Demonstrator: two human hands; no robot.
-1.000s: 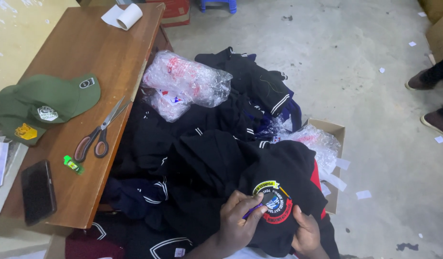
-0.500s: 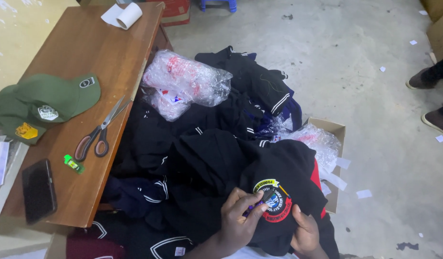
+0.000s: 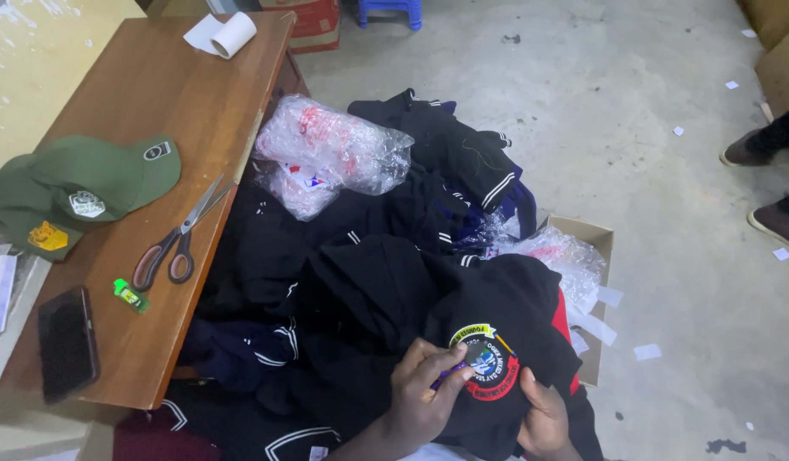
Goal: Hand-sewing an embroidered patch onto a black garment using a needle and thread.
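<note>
Barely any movement vs half a second back: left hand (image 3: 424, 397) has crept slightly further onto the round badge (image 3: 486, 372), right hand (image 3: 544, 418) unchanged. Left fingers pinched shut on a small purple tool (image 3: 450, 374), tip against the badge's left edge. Right hand grips the black garment (image 3: 497, 316) just below the badge, fingers folded into the cloth. Garment sits on top of the dark clothes pile (image 3: 326, 256) beside the wooden table (image 3: 155, 111); scissors (image 3: 177, 239) and green cap (image 3: 78, 183) lie on the table
</note>
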